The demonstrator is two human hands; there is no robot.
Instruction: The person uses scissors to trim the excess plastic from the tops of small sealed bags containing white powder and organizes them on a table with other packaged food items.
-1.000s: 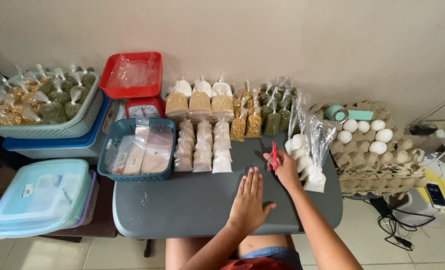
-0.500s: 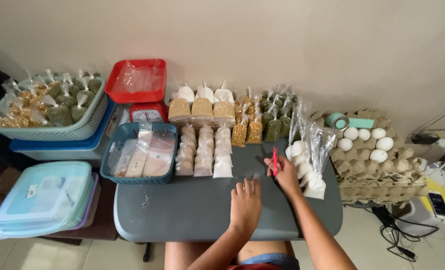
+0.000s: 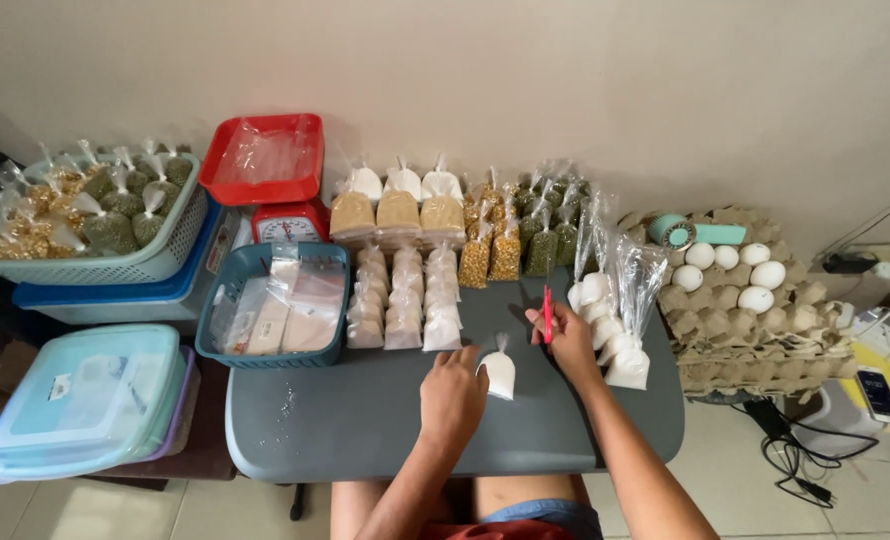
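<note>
Here my left hand (image 3: 452, 396) is curled, fingertips pinching a small tied bag of white powder (image 3: 500, 372) that lies on the grey table (image 3: 365, 420), just in front of the rows of small packets (image 3: 404, 312). My right hand (image 3: 568, 338) is closed round red scissors (image 3: 547, 312), blades pointing up, beside the tall clear bags (image 3: 615, 310). Bare tabletop stretches leftward toward the near edge and below the teal basket (image 3: 271, 300). Both forearms angle in from the bottom, wrists over the table.
</note>
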